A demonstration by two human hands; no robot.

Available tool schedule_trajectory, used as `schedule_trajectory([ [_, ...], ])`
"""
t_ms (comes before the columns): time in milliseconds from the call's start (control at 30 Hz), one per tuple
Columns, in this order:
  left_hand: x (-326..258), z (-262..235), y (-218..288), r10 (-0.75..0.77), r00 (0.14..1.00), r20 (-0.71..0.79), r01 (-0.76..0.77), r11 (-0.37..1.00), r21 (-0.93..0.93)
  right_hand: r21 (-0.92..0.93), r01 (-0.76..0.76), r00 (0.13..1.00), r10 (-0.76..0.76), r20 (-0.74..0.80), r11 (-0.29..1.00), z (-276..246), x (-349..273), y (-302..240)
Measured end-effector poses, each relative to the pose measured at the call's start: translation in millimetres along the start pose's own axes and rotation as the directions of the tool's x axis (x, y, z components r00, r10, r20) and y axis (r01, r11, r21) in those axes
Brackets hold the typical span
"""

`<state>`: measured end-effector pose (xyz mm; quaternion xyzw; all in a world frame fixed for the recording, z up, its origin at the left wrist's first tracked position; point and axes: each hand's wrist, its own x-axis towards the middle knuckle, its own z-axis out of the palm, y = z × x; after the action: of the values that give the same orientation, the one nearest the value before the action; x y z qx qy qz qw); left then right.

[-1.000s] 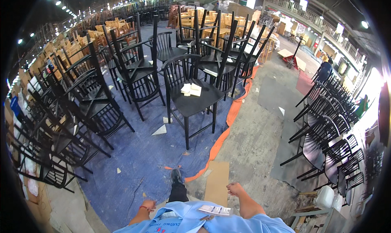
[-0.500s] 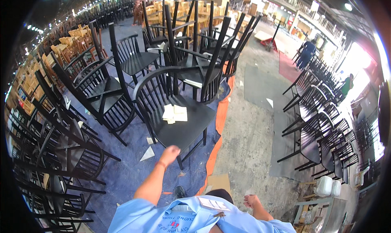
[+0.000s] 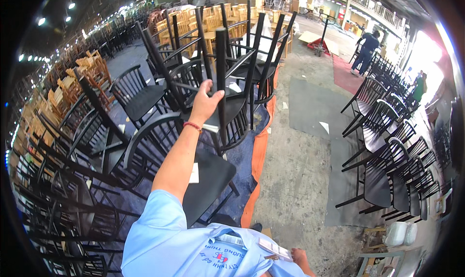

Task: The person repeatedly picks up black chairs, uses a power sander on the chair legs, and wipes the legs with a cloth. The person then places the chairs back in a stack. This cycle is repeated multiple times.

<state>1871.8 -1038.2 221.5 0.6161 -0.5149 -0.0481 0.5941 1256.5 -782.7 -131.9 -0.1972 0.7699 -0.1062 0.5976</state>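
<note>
My left hand [image 3: 207, 103] was spread wide, thumb apart from the fingers, at one leg [image 3: 221, 59] of an upturned chair [image 3: 235, 111]; I couldn't tell whether skin met wood. That chair sat just inside the orange edge [image 3: 258, 156] of the blue sheet [image 3: 242, 153], legs up, probably to save floor room. One upright chair [image 3: 213, 180] stood below my forearm, one white piece [image 3: 194, 174] showing on its seat, perhaps as padding. My right hand [image 3: 300, 256] was low, its grip unclear to me
</note>
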Motion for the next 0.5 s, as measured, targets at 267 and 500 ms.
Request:
schedule_trajectory([
  [267, 144.3, 47.4, -21.2, 0.028, 0.989, 0.144, 0.033, 0.915, -0.403, 0.096, 0.066, 0.984, -0.049, -0.173, 0.993, 18.8, -4.1, -97.1],
  [500, 174.7, 48.3, -32.6, 0.171, 0.890, 0.423, 0.098, 0.833, -0.545, 0.224, -0.426, 0.884, 0.456, -0.103, 0.877, 34.2, -49.8, 3.2],
])
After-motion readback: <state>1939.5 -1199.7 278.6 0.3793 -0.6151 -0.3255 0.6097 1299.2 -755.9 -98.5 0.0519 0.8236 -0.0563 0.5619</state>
